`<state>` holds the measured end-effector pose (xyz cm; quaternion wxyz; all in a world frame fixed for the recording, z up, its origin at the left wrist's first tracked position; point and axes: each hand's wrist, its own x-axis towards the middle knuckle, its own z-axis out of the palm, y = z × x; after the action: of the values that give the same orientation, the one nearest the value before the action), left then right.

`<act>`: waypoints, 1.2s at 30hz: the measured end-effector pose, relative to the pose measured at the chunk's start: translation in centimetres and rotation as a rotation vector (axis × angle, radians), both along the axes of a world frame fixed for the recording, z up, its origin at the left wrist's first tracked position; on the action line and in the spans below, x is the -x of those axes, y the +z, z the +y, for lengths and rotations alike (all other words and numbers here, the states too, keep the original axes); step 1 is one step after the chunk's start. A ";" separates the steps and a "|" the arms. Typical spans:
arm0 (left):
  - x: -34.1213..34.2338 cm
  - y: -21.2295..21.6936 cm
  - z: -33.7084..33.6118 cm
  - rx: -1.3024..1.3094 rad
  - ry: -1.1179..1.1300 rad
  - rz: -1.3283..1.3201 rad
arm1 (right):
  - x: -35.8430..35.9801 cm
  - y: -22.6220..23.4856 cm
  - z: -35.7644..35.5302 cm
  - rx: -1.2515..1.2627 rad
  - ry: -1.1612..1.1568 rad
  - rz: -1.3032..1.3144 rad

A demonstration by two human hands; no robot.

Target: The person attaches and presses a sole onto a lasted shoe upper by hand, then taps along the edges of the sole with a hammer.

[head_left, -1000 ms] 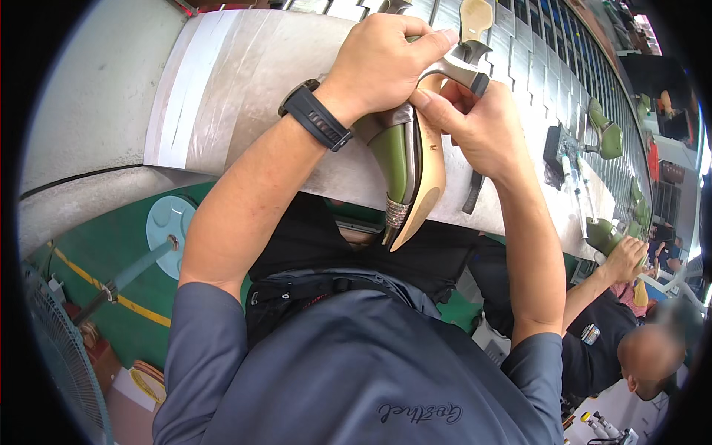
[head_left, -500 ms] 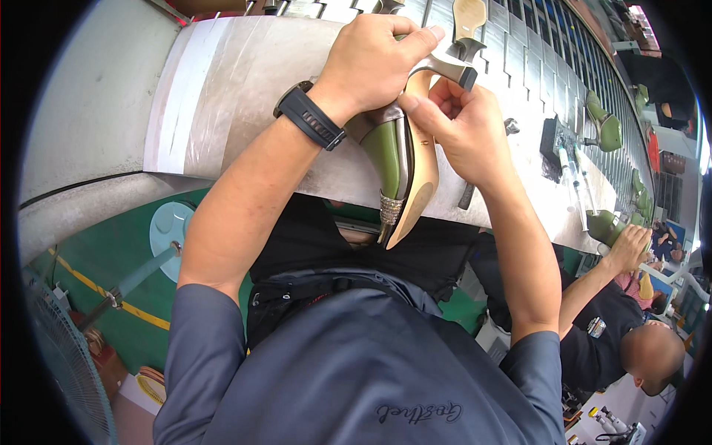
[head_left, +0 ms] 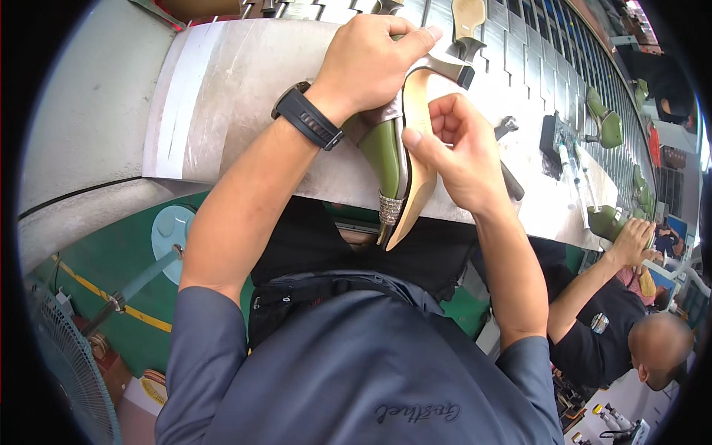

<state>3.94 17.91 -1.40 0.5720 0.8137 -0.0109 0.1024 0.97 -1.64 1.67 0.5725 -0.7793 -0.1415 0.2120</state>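
A green high-heeled shoe [head_left: 383,157] with a sparkling band [head_left: 391,211] near its pointed toe hangs tilted over the bench edge, toe toward me. Against its underside lies a tan sole [head_left: 417,200] with a silvery heel [head_left: 447,68] at the far end. My left hand [head_left: 363,67], a black watch on its wrist, is wrapped around the heel end. My right hand [head_left: 469,152] has its thumb against the middle of the sole, fingers curled on the sole's right side. Partly hidden behind that hand lies a hammer-like tool [head_left: 512,182].
Beyond my hands another heeled sole [head_left: 469,21] lies on the slatted metal conveyor [head_left: 519,63]. To the right stand a black box [head_left: 550,137] and several syringe-like applicators [head_left: 569,167]. A co-worker's hand [head_left: 634,241] holds a green shoe [head_left: 607,222]. A fan [head_left: 63,363] is at lower left.
My right hand has slid from near the heel down the sole toward the toe. My left hand and the shoe have barely moved. More of the hammer-like tool shows.
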 end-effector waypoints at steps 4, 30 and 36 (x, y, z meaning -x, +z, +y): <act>-0.6 0.0 0.0 0.018 0.005 -0.044 | -2.0 -0.1 1.6 0.098 -0.084 0.011; 15.0 -3.4 -0.6 -0.434 0.058 -0.438 | -3.3 -0.1 -3.6 0.374 0.343 -1.073; 14.4 -1.7 0.2 -0.307 -0.092 -0.139 | -1.6 0.1 -4.0 0.225 0.324 -1.009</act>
<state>-10.43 18.08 -3.10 0.4431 0.8811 -0.1032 0.1290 2.56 -5.67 1.73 0.3065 -0.8090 -0.4935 -0.0890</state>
